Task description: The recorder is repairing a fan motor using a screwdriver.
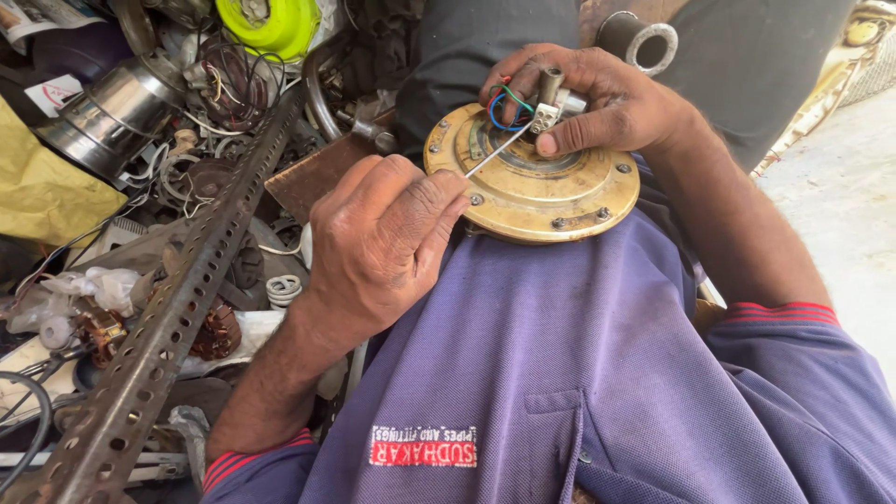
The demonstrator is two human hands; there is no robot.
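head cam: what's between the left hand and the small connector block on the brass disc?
A thin metal shaft runs from the left hand across the brass disc to the connector block, which the right hand steadies. Seen in the head view.

Bright, even daylight, soft shadows only. Mild glare on steel pot (117, 107) far off to the side of the grip and on pale floor (840, 205) opposite, nearly washed out. Sharp focus at brass disc (532, 187); slight wide-angle stretch at frame edges, no motion blur.
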